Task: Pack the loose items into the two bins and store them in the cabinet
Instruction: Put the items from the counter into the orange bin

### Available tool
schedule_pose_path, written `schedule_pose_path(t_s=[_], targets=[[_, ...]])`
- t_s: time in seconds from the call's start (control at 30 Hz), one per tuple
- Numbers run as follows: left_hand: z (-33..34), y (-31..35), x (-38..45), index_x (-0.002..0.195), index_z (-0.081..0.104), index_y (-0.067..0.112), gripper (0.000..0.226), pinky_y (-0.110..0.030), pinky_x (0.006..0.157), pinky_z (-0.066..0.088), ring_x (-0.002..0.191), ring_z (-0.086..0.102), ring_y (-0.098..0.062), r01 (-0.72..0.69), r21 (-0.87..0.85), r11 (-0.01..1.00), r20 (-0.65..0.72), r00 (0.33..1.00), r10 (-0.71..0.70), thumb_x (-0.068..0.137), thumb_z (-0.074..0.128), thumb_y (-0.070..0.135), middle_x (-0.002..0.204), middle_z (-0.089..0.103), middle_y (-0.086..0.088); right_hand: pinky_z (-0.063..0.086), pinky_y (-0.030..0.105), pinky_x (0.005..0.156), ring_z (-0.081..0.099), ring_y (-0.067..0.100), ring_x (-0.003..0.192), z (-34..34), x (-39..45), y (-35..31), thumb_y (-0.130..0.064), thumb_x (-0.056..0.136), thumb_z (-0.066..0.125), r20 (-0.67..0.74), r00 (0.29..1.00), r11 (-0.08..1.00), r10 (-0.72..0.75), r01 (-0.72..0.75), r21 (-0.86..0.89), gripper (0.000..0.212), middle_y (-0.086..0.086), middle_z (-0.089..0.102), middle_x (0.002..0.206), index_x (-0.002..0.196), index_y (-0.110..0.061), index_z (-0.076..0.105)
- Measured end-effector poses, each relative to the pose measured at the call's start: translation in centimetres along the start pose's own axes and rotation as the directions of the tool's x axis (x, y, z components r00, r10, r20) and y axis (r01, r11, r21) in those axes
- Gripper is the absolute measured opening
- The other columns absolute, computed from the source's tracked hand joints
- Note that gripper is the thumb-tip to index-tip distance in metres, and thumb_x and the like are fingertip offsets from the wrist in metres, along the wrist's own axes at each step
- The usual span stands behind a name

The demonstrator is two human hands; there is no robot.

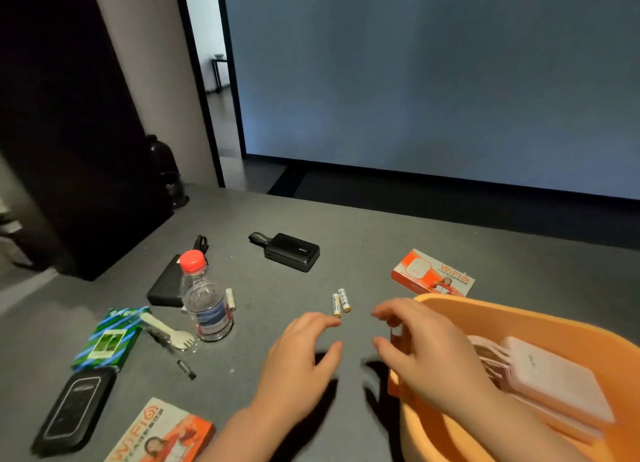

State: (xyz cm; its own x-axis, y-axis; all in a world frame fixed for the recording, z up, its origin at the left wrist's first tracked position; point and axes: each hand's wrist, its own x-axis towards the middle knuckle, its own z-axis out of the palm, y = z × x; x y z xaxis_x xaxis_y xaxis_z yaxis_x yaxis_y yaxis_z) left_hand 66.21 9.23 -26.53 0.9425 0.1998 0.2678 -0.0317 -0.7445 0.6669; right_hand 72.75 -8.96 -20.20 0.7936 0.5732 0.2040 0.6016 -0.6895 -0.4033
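hands over the grey counter [381, 240]: left hand [294, 354] and right hand [419, 354], fingers spread wide and empty, near two batteries [341, 302] mid-counter; orange bin [512, 318] at the right edge holds a pink power bank [554, 378].

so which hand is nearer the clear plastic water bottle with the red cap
Left. The left hand hovers just right of the clear plastic water bottle with the red cap; the right hand is farther right, by the orange bin.

Grey table [398, 240]: bottle [205, 306], 2 batteries [340, 302], bin [519, 318].
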Motion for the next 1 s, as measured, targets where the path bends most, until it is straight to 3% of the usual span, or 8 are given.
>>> schedule_pose_path(t_s=[0.13, 0.23, 0.4, 0.7, 0.87, 1.0], targets=[[-1.8, -3.3, 0.7, 0.116, 0.057, 0.034, 0.031, -0.017, 0.09, 0.038, 0.108, 0.048, 0.003, 0.052, 0.061, 0.997, 0.031, 0.998, -0.054, 0.086, 0.06, 0.028, 0.11, 0.049, 0.026, 0.046, 0.025, 0.088, 0.052, 0.004, 0.111, 1.2, 4.6, 0.0, -0.036, 0.085, 0.06, 0.131, 0.991, 0.997, 0.022, -0.013, -0.075, 0.032, -0.019, 0.057, 0.114, 0.116, -0.034, 0.057], [-1.7, -4.2, 2.8, 0.12, 0.055, 0.034, 0.035, -0.016, 0.087, 0.038, 0.109, 0.049, 0.002, 0.069, 0.065, 0.996, 0.068, 0.995, -0.073, 0.086, 0.06, 0.027, 0.116, 0.051, 0.023, 0.05, 0.031, 0.088, 0.056, 0.01, 0.11, 2.2, 8.4, 0.5, -0.033, 0.086, 0.061, 0.294, 0.955, 0.987, 0.045, 0.004, -0.164, 0.036, -0.011, 0.06, 0.12, 0.121, -0.029, 0.057], [0.6, -5.0, 7.5, 0.125, 0.052, 0.033, 0.042, -0.027, 0.092, 0.044, 0.116, 0.05, -0.005, 0.093, 0.09, 0.992, 0.179, 0.978, -0.108, 0.084, 0.061, 0.029, 0.124, 0.052, 0.016, 0.052, 0.039, 0.088, 0.058, 0.022, 0.109, 5.1, 13.8, 2.1, -0.03, 0.082, 0.066, 0.502, 0.852, 0.95, 0.147, 0.019, -0.31, 0.048, 0.0, 0.059, 0.124, 0.127, -0.028, 0.051], [4.1, -7.6, 12.1, 0.126, 0.05, 0.029, 0.059, -0.027, 0.092, 0.041, 0.118, 0.046, -0.012, 0.1, 0.188, 0.977, 0.307, 0.939, -0.155, 0.072, 0.072, 0.036, 0.123, 0.052, 0.009, 0.045, 0.033, 0.074, 0.058, 0.027, 0.111, 9.4, 18.6, 3.5, -0.026, 0.068, 0.082, 0.633, 0.737, 0.912, 0.238, 0.055, -0.407, 0.077, 0.004, 0.057, 0.124, 0.132, -0.021, 0.04], [4.9, -8.3, 12.6, 0.127, 0.051, 0.031, 0.061, -0.022, 0.088, 0.036, 0.116, 0.043, -0.01, 0.06, 0.193, 0.979, 0.291, 0.95, -0.115, 0.071, 0.073, 0.041, 0.122, 0.054, 0.012, 0.041, 0.031, 0.068, 0.059, 0.026, 0.103, 10.0, 19.3, 4.0, -0.026, 0.065, 0.083, 0.633, 0.747, 0.916, 0.203, 0.083, -0.392, 0.07, 0.005, 0.058, 0.118, 0.122, -0.02, 0.044], [5.0, -8.2, 12.5, 0.118, 0.056, 0.031, 0.054, -0.02, 0.081, 0.034, 0.11, 0.045, -0.01, 0.062, 0.184, 0.981, 0.256, 0.961, -0.109, 0.068, 0.074, 0.043, 0.113, 0.056, 0.013, 0.041, 0.031, 0.065, 0.061, 0.026, 0.097, 9.6, 18.8, 3.5, -0.03, 0.064, 0.083, 0.587, 0.784, 0.892, 0.201, 0.101, -0.44, 0.063, 0.004, 0.062, 0.11, 0.115, -0.017, 0.048]])
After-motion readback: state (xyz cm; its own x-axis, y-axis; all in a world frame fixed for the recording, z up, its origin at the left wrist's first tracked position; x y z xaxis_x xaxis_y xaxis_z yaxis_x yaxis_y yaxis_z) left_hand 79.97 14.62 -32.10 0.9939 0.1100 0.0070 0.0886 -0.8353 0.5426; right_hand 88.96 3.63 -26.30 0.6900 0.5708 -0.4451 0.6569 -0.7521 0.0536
